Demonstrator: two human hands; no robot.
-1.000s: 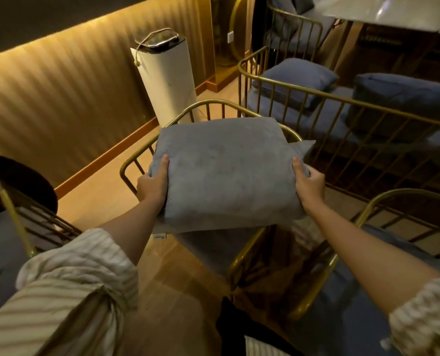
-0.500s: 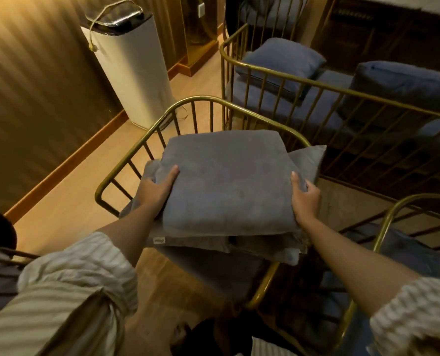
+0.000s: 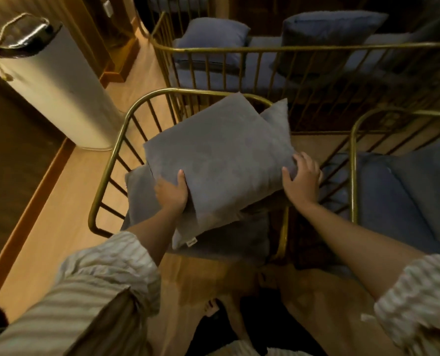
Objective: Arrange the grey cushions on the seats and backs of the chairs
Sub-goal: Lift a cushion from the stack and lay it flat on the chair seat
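Note:
A square grey cushion [image 3: 221,160] lies tilted over the seat of a gold wire chair [image 3: 126,119], its far corner up near the chair's curved back rail. My left hand [image 3: 174,192] grips its near left edge and my right hand [image 3: 302,178] grips its right edge. Under it a second grey cushion [image 3: 139,199] lies on the seat; one corner sticks up at the back right, and the rest is mostly hidden.
A white cylindrical appliance [image 3: 54,86] stands on the wood floor at the left. A second gold chair [image 3: 352,160] with a dark cushion [image 3: 404,196] is at the right. Behind, a gold-railed bench [image 3: 291,48] holds blue cushions [image 3: 213,34].
Both hands have lowered the cushion toward the chair seat and turned it so its far corner points at the back rail. The camera has tipped further down.

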